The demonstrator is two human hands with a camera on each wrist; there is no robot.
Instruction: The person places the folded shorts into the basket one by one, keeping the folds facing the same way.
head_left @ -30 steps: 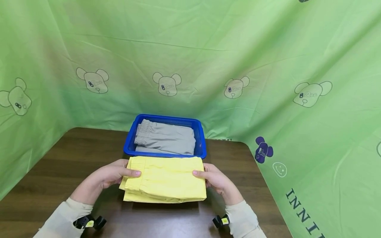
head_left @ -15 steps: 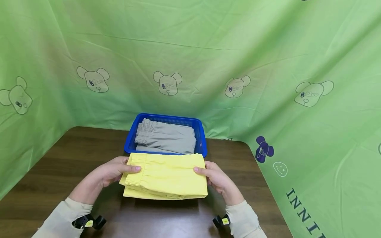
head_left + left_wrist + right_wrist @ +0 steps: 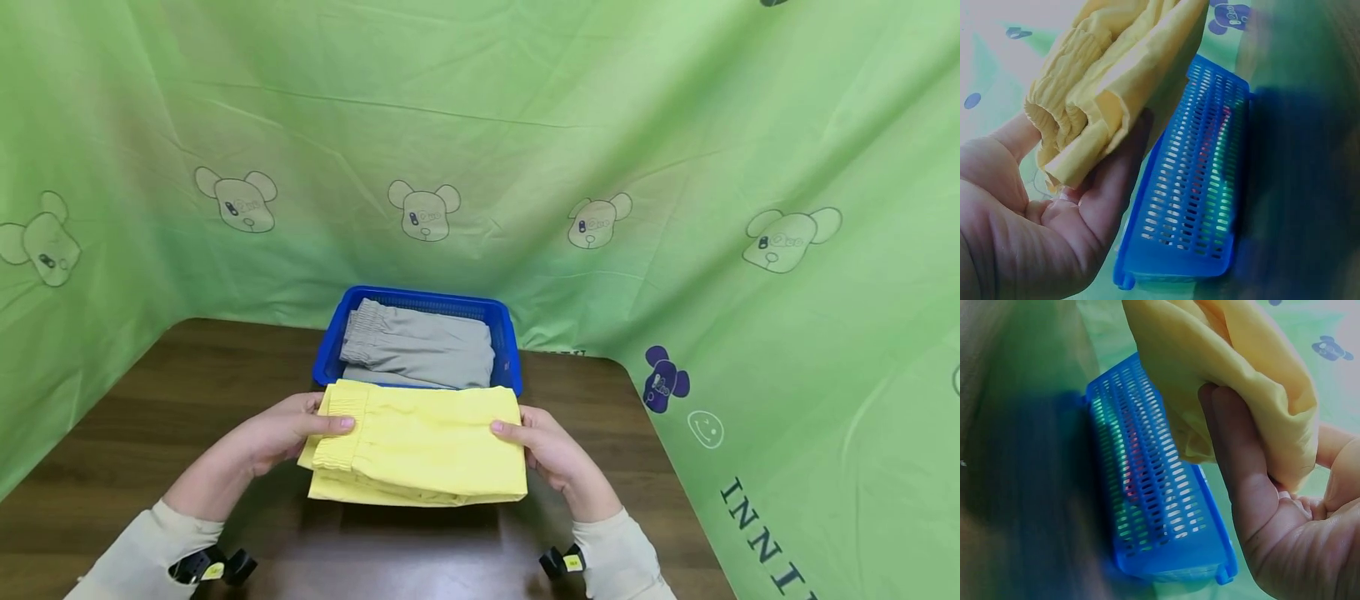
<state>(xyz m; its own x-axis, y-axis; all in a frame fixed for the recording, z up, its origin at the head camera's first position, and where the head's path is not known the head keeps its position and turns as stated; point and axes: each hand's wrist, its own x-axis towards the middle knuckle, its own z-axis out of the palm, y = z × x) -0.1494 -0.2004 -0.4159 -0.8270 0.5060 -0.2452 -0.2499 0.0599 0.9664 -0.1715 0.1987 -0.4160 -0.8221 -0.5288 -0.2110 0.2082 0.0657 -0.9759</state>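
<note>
A folded yellow garment (image 3: pixel 427 442) with a gathered elastic waistband is held level above the table. My left hand (image 3: pixel 288 433) pinches its waistband end, thumb on top and fingers beneath. At the opposite end my right hand (image 3: pixel 547 446) grips the fold the same way. Both wrist views show fingers supporting the yellow cloth (image 3: pixel 1116 81) from below. Just beyond the garment stands a blue plastic basket (image 3: pixel 513 354), its front rim partly covered by the cloth. Inside it lies a folded grey garment (image 3: pixel 420 343), also with an elastic waistband.
The brown wooden table (image 3: pixel 187 392) extends to both sides of the basket. A green curtain (image 3: pixel 487 125) printed with bear heads hangs behind the table and along its sides. Each wrist wears a black strap with a small device (image 3: pixel 562 561).
Both hands have carried the yellow garment slightly forward, so its far edge now overlaps the basket's front rim. The basket and grey garment have stayed put.
</note>
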